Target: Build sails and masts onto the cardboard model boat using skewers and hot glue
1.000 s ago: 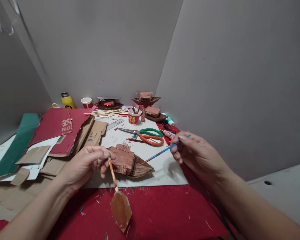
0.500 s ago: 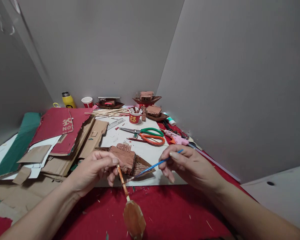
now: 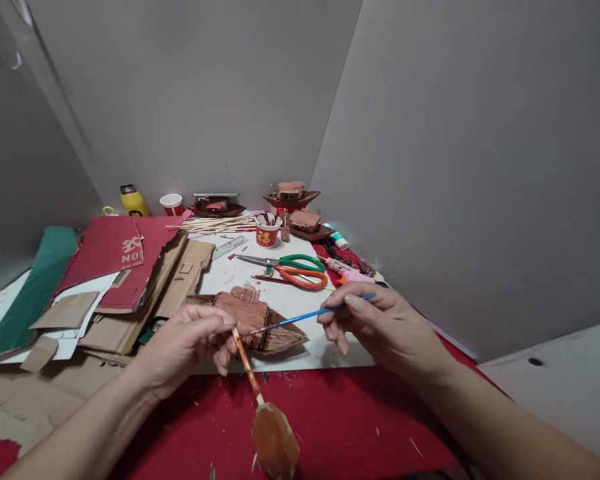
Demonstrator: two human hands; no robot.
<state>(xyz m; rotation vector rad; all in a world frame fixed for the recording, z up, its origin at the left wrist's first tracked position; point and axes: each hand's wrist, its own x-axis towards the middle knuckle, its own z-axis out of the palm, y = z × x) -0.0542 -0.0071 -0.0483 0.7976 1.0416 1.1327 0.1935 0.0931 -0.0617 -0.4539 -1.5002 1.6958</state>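
Note:
Between thumb and fingers, my left hand (image 3: 200, 337) pinches the top end of a small paddle (image 3: 276, 437), its stick handle painted brown in part and its wide cardboard blade hanging toward me. My right hand (image 3: 363, 320) grips a thin blue paintbrush (image 3: 307, 315). The brush's bristles are at the upper part of the paddle's handle, close to my left fingers. Behind both hands, a brown model boat (image 3: 245, 313) with a roofed cabin rests on the white board, partly hidden by my left hand.
Scissors (image 3: 303, 270) with green and orange handles lie behind the boat. A red paper cup (image 3: 269, 230) with brown paint stands farther back, near thin sticks (image 3: 215, 225) and another model boat (image 3: 307, 223). Cardboard sheets (image 3: 115, 260) pile up at left. A pink glue gun (image 3: 349, 270) lies at right.
The brush tip has moved up along the paddle's handle toward my left fingers, with the brush held flatter. The paddle's blade has shifted slightly right in view.

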